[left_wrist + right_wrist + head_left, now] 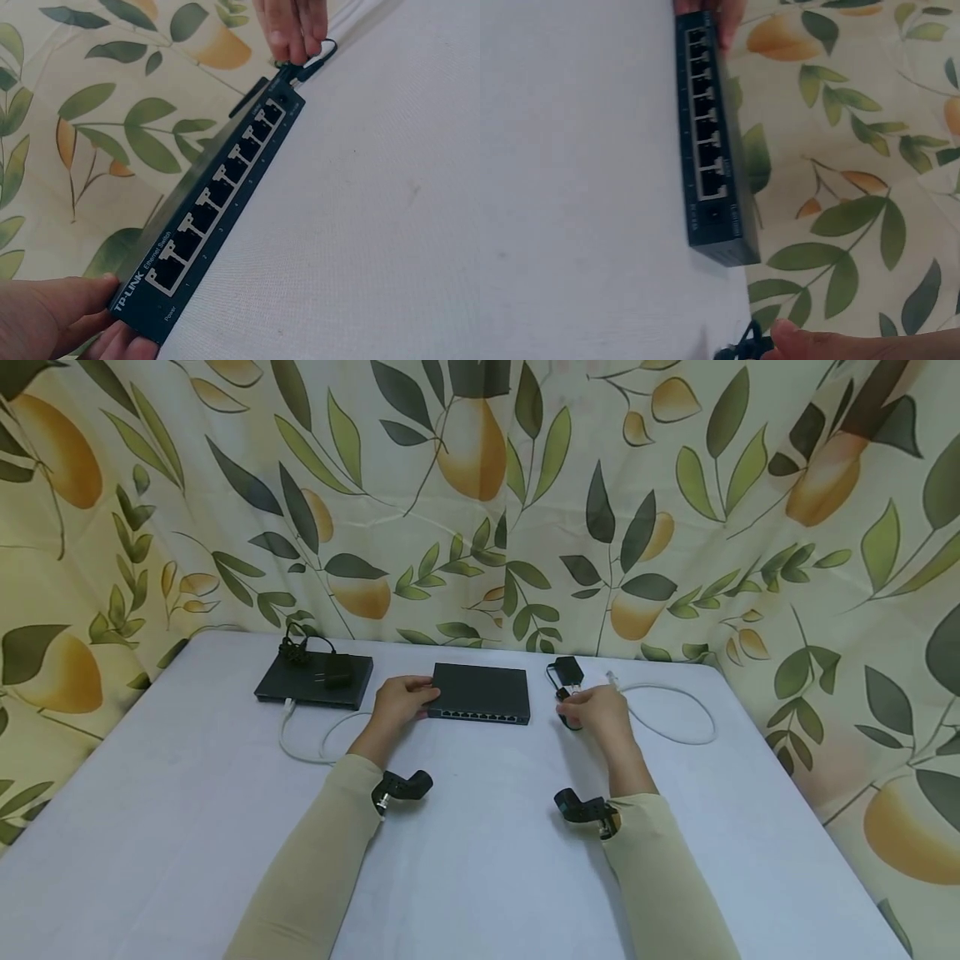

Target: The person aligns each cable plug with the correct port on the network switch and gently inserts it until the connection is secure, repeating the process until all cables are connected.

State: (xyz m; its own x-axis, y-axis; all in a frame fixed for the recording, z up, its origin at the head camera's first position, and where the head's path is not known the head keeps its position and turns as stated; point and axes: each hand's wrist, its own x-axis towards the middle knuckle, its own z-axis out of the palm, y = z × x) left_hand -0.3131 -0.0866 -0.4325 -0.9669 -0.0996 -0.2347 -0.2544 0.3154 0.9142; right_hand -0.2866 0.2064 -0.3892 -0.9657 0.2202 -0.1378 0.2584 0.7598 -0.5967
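A black TP-LINK Ethernet switch (482, 690) lies on the white table, its row of ports facing me. My left hand (400, 702) grips its left end. In the left wrist view the thumb is on the upper edge and the fingers are tucked beneath. To the right of the switch, my right hand (603, 717) pinches the bundled black cable (746, 346) of a power adapter. The adapter's black block (568, 671) sits just beyond the fingertips. The power socket (715, 214) at the right end of the port row has nothing plugged in.
At the back left lies another flat black box (300, 689), with a black adapter (335, 670) on top and a pale network cable (283, 739) at its front. A looped white cable (693, 742) lies right of my right hand. Patterned cloth (480, 568) hangs behind the table.
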